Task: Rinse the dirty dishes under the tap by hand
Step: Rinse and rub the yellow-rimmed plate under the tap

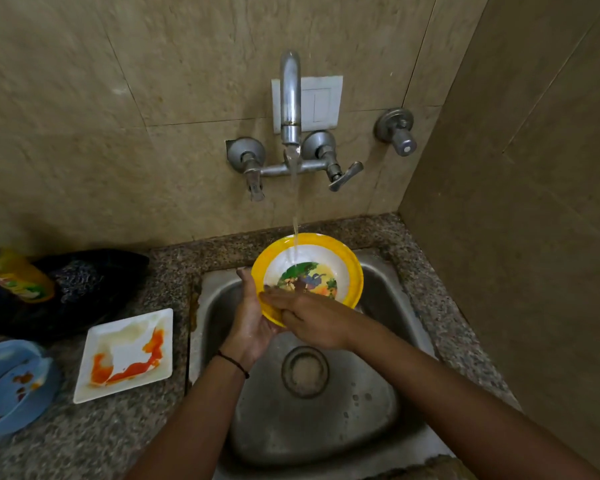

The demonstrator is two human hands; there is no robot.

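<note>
Yellow bowl (353, 276) tilted under tap (290, 97) stream; left hand (253, 323) supports it, right hand (312, 320) flat inside.

Left hand (252, 317) palm-up, fingers straight; right hand (314, 318) flat, palm-down, just beside.
</note>
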